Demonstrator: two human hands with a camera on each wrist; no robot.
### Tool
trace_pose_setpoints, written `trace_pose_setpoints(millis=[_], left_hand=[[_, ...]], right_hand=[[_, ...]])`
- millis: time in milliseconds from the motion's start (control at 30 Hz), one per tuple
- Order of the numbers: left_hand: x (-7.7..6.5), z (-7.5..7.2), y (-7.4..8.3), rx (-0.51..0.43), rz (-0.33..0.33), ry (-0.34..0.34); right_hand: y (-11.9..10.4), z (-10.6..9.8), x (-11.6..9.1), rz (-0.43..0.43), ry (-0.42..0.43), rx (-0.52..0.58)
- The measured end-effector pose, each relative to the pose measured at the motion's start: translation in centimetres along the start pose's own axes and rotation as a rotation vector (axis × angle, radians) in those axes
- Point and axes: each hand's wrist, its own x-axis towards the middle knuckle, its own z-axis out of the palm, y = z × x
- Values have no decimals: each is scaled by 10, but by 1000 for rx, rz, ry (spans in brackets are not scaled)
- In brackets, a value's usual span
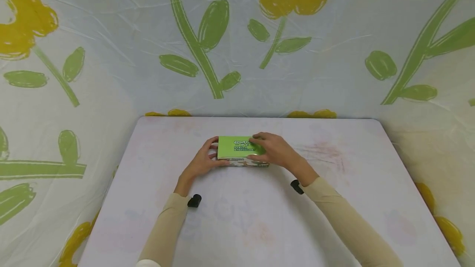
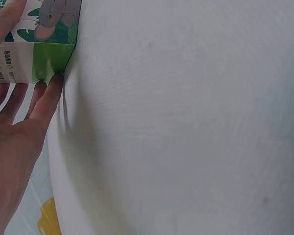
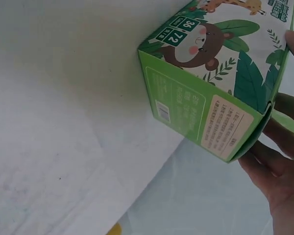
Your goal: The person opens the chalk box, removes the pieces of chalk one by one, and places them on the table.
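Observation:
A green and white cardboard box (image 1: pixel 228 148) sits toward the back of the table, its lettered green top facing up. My left hand (image 1: pixel 202 161) grips its left end, thumb at the front and fingers at the back. Over the right part of the top, my right hand (image 1: pixel 276 150) holds the box between thumb and fingers. In the left wrist view, fingertips touch the box's green and white end (image 2: pixel 54 58). Cartoon animals and leaves cover the box's front (image 3: pixel 206 46) in the right wrist view; the top edge bulges slightly near the right fingers.
The box stands on a pale table (image 1: pixel 241 226) with faint coloured stains and rounded back corners. Behind and beside it hangs a white cloth (image 1: pixel 130 52) printed with yellow flowers and green stems. A small black device (image 1: pixel 194 200) is worn at the left wrist, another (image 1: pixel 297 186) at the right.

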Motion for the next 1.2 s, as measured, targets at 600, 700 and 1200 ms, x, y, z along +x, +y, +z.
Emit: trace_pose_setpoints(millis=[600,700,1200], left_hand=[[3,-3,-2,11,26,-3],[3,-3,-1,12,19,-2],[5,-4,-1,21,0,2]], right_hand=[[2,-8,8,-116,-62,-144],[3,-10,10,-123,-79,-146],[3,-25,20,-167,-192,-103]])
